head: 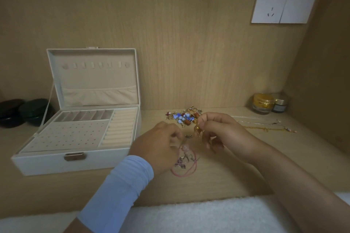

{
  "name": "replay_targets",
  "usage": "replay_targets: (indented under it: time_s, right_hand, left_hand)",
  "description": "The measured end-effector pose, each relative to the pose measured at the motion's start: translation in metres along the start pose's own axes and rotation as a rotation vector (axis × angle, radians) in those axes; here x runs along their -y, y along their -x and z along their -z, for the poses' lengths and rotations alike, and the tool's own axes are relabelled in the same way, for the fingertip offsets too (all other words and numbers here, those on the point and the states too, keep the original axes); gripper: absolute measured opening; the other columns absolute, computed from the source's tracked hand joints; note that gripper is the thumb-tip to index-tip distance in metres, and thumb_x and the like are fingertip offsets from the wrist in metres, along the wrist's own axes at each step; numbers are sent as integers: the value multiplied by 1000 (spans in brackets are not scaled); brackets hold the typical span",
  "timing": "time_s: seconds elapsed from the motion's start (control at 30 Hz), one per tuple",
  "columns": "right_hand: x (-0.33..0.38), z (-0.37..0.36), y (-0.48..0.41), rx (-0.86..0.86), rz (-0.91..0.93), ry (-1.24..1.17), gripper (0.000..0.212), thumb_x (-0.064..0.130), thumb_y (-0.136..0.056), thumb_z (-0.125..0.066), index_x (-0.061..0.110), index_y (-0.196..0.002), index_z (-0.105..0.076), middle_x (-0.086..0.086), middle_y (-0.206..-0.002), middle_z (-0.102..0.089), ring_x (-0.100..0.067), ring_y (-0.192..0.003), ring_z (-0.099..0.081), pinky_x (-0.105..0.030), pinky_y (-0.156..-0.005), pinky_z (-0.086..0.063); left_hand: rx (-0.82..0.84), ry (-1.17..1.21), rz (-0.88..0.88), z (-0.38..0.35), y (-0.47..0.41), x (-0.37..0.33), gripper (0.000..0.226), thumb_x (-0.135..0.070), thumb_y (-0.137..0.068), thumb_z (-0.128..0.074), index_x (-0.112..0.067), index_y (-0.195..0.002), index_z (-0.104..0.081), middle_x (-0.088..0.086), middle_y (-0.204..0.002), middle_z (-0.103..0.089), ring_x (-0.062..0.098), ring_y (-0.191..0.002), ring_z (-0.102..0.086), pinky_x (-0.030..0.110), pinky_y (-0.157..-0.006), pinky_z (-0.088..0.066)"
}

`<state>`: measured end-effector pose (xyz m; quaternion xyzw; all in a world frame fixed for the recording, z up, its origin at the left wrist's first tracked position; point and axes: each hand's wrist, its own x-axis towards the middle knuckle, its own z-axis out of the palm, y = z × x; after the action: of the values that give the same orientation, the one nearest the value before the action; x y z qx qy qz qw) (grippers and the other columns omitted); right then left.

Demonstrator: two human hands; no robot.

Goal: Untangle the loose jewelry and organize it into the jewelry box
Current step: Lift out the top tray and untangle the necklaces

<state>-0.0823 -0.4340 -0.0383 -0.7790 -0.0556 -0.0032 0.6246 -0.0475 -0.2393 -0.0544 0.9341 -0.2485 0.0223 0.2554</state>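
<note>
Head view. Pinching small gold piece (198,128) in right hand (223,132), holding it just beside tangled pile (186,116) on table (227,176). Gripping pink cord piece (184,166) with left hand (161,143), fingers curling. Risking hook snagging, dragging pile along; risking tiny piece slipping from pinch. Standing open, well left: jewelry box (75,161).

Wood-grain wall (189,34) carries a white socket plate (284,4) above a matching shelf (217,176).
</note>
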Motion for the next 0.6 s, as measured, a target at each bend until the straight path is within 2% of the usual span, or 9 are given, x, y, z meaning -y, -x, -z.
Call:
replay_targets:
  time_s: [0.03, 0.1, 0.13, 0.2, 0.3, 0.37, 0.43, 0.5, 0.6]
  right_hand:
    - [0, 0, 0, 6, 9, 3, 9, 21, -85, -60, 18, -77, -61, -3, -78, -66, -19, -54, -53, -21, -41, -31]
    - [0, -1, 1, -9, 34, 25, 13, 15, -92, -65, 15, -79, -64, 1, -68, -63, -18, -53, -51, -22, -41, -31]
    - [0, -1, 0, -24, 53, 30, 14, 13, -94, -64, 13, -80, -66, -2, -65, -61, -18, -52, -48, -21, -41, -32]
    - [0, -1, 0, -41, 84, 22, 14, 14, -93, -66, 15, -80, -71, -14, -65, -57, -20, -51, -45, -21, -42, -34]
    - [-1, 2, -1, -73, 67, 28, 11, 16, -90, -71, 19, -80, -75, -16, -58, -52, -17, -46, -42, -21, -44, -33]
    - [-2, 6, -1, -88, 44, 82, 9, 18, -89, -72, 16, -81, -75, -10, -52, -53, -14, -43, -44, -21, -44, -34]
    - [-3, 7, 0, -70, 21, 111, 10, 18, -89, -72, 11, -82, -75, -4, -49, -56, -12, -42, -48, -21, -44, -35]
    - [-4, 8, 0, -43, 2, 112, 12, 17, -90, -71, 8, -82, -74, 1, -51, -59, -11, -45, -52, -22, -45, -36]
    - [-3, 12, 1, 32, 4, 165, 13, 18, -92, -68, 12, -81, -73, 4, -62, -66, -15, -53, -58, -26, -49, -40]
  left_hand:
    - [-25, 90, -13, -1, -1, -3, 26, -24, -84, -57, -42, -103, -58, -22, -106, -56, 5, -94, -57, 26, -84, -45]
    - [-25, 448, 1, -3, -2, -10, 23, -25, -83, -64, -39, -102, -63, -18, -92, -65, 0, -77, -59, 25, -77, -44]
    - [4, 626, 9, -4, -3, -15, 21, -25, -83, -69, -34, -102, -66, -13, -86, -70, 0, -68, -60, 24, -73, -45]
    - [51, 791, 15, -6, -4, -19, 18, -23, -86, -72, -26, -103, -67, -5, -81, -75, 2, -59, -60, 23, -65, -46]
    - [-27, 813, 20, -4, -6, -15, 7, -18, -89, -69, -23, -88, -73, -2, -76, -75, 5, -55, -56, 25, -62, -45]
    - [-64, 796, 41, -2, -7, -10, 12, -19, -90, -67, -24, -83, -76, -3, -74, -75, 11, -58, -53, 25, -63, -46]
    - [-104, 800, 54, 0, -8, -8, 14, -19, -91, -65, -22, -82, -76, -5, -72, -74, 10, -57, -50, 23, -63, -46]
    - [-149, 783, 48, 2, -8, -8, 15, -20, -91, -64, -19, -80, -75, -7, -69, -72, 5, -54, -49, 17, -63, -46]
    - [-199, 818, 53, 4, -8, -11, 16, -18, -93, -62, -17, -81, -73, -10, -68, -69, 4, -57, -51, 12, -59, -44]
